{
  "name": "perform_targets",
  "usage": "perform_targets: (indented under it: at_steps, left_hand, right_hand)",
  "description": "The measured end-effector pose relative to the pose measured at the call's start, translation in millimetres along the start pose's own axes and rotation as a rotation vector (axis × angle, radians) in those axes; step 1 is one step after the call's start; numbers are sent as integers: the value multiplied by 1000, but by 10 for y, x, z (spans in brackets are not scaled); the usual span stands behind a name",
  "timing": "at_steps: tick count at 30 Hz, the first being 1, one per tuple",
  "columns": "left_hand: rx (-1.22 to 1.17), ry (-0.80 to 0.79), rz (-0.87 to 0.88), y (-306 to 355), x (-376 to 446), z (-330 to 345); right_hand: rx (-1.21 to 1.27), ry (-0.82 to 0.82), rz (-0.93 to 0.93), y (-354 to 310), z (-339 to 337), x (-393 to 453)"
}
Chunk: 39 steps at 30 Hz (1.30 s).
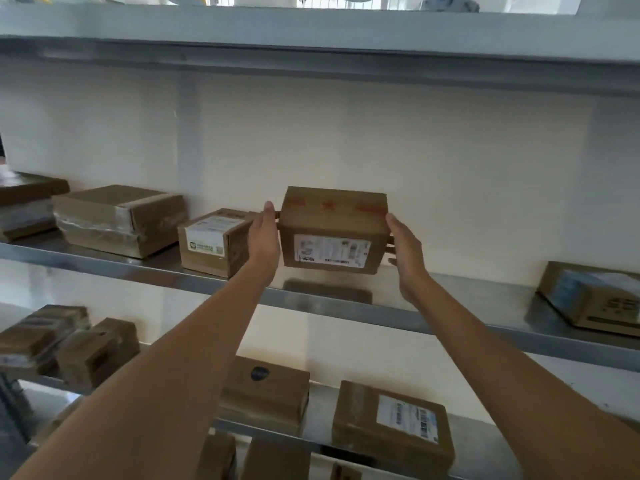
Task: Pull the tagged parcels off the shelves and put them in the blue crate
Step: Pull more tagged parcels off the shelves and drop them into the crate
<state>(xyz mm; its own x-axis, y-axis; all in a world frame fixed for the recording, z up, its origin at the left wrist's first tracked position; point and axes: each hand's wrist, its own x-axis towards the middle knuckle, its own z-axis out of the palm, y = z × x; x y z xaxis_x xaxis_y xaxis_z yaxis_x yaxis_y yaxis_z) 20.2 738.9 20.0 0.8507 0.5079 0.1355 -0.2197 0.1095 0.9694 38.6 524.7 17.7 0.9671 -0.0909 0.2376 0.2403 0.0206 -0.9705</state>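
1. You are holding a labelled parcel [333, 230] between both hands, raised just above the middle shelf [433, 323], its shadow showing on the metal below.
2. Your left hand [264, 237] is pressing flat against the box's left end, and your right hand [407, 251] is cupping the right end with fingers curled behind it.
3. You are handling stiff taped cardboard that looks light, though the tape may be slippery; the opposite ends are offering the surest hold.
4. You are working beside a smaller labelled box [214, 242] sitting just left of your left hand.
5. You are not seeing the blue crate from here.
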Motion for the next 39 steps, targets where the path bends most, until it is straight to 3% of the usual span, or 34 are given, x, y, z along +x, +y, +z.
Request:
perform_targets:
  at_steps: [8,25,29,32,35,39]
  left_hand:
    - [-9,-115,49,291,-31,226]
    - [176,-161,39,97,41,298]
    - [203,-207,-91,24,3,305]
    - [216,-288,-177,-86,-105,347]
    - [256,-272,-180,-195,-192,412]
    - [343,-216,-146,-227,-155,436]
  right_hand:
    - [96,-18,63,-205,-93,-29]
    - [-170,66,-49,-202,-312,139]
    - [-235,66,74,-139,-361,114]
    - [-228,166,155,-28,-394,59]
    - [-155,202,273,23,-441,59]
    - [-90,133,357,23,-501,146]
